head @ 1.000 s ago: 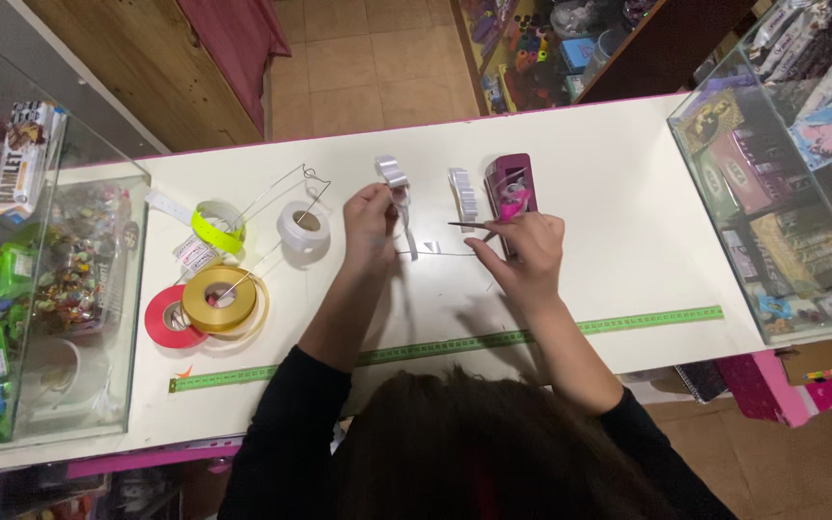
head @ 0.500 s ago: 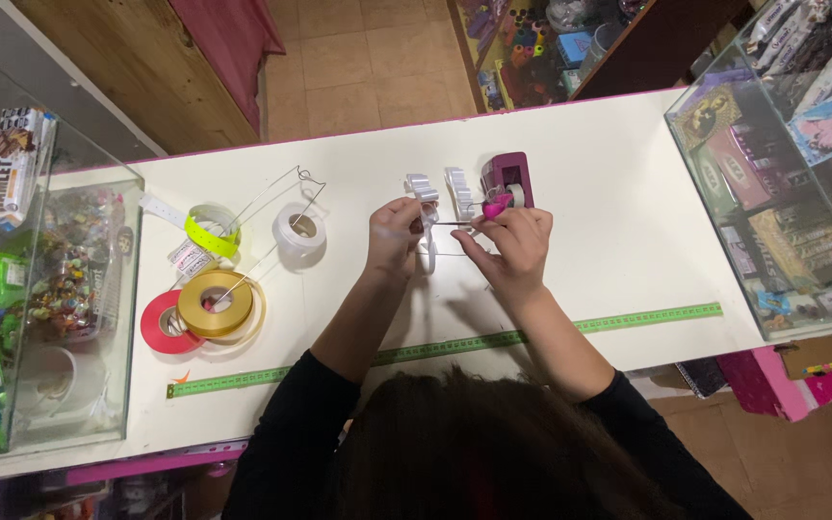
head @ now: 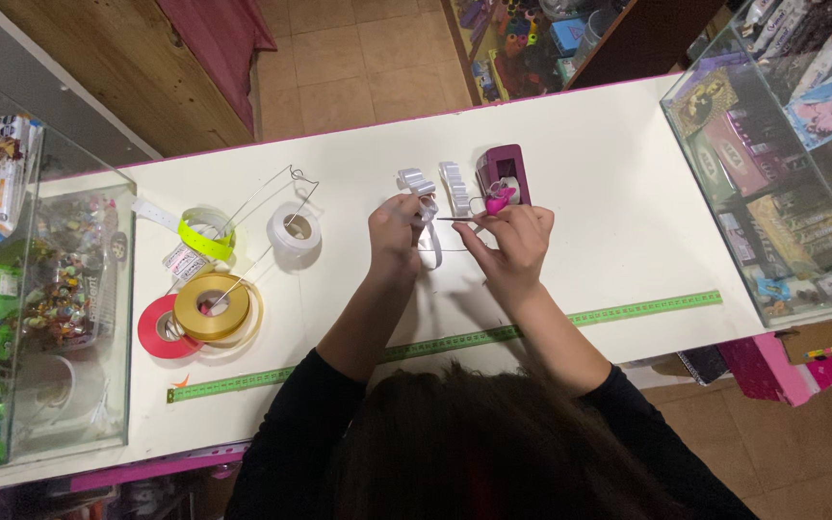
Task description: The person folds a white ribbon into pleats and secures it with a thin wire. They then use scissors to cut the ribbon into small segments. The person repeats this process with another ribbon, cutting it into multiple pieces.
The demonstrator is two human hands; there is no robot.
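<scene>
You get bright, even overhead light on the white table (head: 618,193), with soft short shadows under your arms. Glare streaks the glass case (head: 782,144); edges bow slightly and corners darken.

Left hand (head: 395,223) and right hand (head: 507,239) drawn closer together — white ribbon (head: 423,197) now bunched into loops

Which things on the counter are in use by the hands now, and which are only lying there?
In use:
- left hand holding white ribbon
- right hand with thin tool

Lying about:
- maroon tape dispenser
- white ribbon roll
- gold roll
- red roll
- yellow-green roll
- green measuring tape
</scene>
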